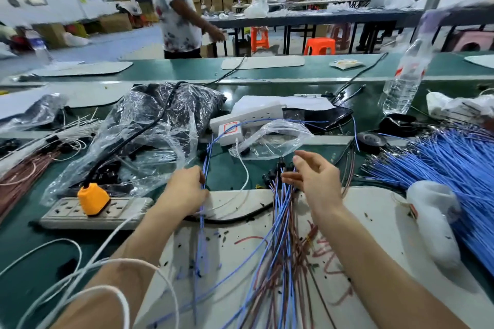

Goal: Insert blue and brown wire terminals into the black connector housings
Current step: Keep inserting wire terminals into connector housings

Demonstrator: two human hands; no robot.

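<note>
My left hand [187,187] pinches a few loose blue wires [205,157] that run from the white board up toward the power strips. My right hand [312,179] hovers with relaxed, spread fingers beside a bundle of blue and brown wires [280,235] lying on the white board [374,222]. Black connector housings [272,173] sit on the far ends of that bundle, just left of my right fingers. A big heap of blue wires [454,163] lies at the right. Brown wires [24,173] lie at the far left.
A white power strip with an orange plug [93,199] lies left of my left hand. Crumpled clear plastic bags [149,136], a second white power strip [248,115], a water bottle [403,80] and a white plastic container [433,219] crowd the green bench. A person stands beyond the bench.
</note>
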